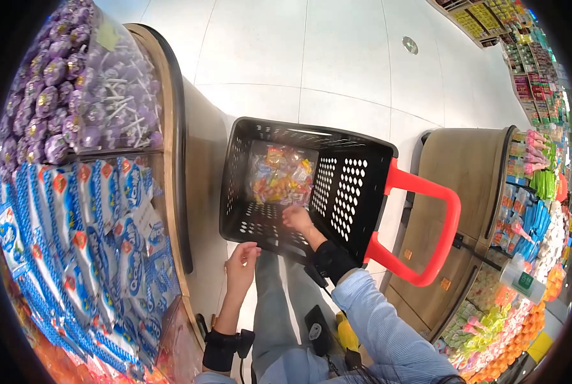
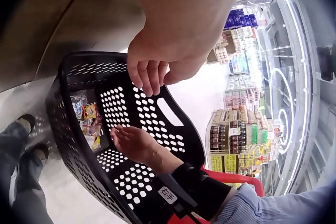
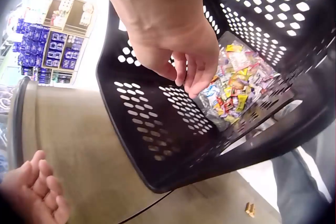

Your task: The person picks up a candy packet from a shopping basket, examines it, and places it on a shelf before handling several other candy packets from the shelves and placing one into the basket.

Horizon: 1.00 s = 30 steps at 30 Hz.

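Note:
A black perforated basket (image 1: 266, 121) with a red handle (image 1: 449, 217) holds a clear bag of colourful wrapped sweets (image 1: 279, 176) at its bottom. My right hand (image 1: 297, 219) reaches inside, its fingers loosely bent and holding nothing, apart from the sweets. In the right wrist view that hand (image 3: 176, 45) hangs above the sweets (image 3: 239, 82). My left hand (image 1: 240, 265) is empty beside the basket's near edge, fingers slightly bent; the right wrist view shows its palm (image 3: 39, 190). In the left wrist view the left hand (image 2: 163, 58) is near the basket's rim (image 2: 94, 56).
On the left, a display holds purple-wrapped lollipops (image 1: 55, 96) and blue-and-white packets (image 1: 81, 237). A wooden counter (image 1: 458, 173) with colourful goods stands right of the basket. Pale tiled floor (image 1: 286, 57) lies beyond. A black phone-like object (image 1: 318, 329) is at the person's lap.

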Each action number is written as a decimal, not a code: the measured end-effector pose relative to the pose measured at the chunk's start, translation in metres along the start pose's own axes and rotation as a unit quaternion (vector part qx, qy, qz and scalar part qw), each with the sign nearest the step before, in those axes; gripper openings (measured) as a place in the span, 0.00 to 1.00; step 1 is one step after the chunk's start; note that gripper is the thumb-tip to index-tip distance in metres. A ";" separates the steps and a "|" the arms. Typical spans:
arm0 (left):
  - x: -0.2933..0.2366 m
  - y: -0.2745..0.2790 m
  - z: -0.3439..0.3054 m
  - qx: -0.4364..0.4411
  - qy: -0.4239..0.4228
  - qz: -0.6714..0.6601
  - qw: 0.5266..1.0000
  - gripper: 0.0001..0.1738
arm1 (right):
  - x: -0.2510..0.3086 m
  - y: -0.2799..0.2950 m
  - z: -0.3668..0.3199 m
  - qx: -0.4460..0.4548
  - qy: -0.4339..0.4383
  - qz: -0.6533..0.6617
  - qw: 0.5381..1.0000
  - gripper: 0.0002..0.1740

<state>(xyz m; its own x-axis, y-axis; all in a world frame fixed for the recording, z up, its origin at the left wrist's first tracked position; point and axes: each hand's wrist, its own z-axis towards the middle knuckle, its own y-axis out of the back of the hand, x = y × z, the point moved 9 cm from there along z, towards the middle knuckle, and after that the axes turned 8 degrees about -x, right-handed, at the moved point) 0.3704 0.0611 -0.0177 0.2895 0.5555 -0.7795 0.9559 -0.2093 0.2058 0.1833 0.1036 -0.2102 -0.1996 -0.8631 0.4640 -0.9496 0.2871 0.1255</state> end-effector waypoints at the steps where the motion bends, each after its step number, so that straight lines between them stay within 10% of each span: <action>1: 0.003 -0.002 0.003 0.004 0.004 0.003 1.000 0.08 | -0.006 0.007 0.009 -0.023 0.000 -0.005 1.000 0.08; 13: 0.045 -0.014 0.045 0.010 0.043 0.000 0.999 0.09 | -0.039 0.081 0.091 -0.158 0.109 -0.311 0.931 0.10; 30: 0.092 -0.042 0.080 0.017 0.073 -0.039 0.996 0.09 | -0.102 0.071 0.173 -0.116 0.054 -0.333 0.934 0.10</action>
<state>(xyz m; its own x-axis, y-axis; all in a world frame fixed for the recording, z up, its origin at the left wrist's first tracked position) 0.3526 0.0572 -0.1456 0.2198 0.6825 -0.6970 0.9746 -0.1856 0.1256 0.0947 0.1403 -0.4007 0.4542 -0.8393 0.2986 -0.7740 -0.2058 0.5989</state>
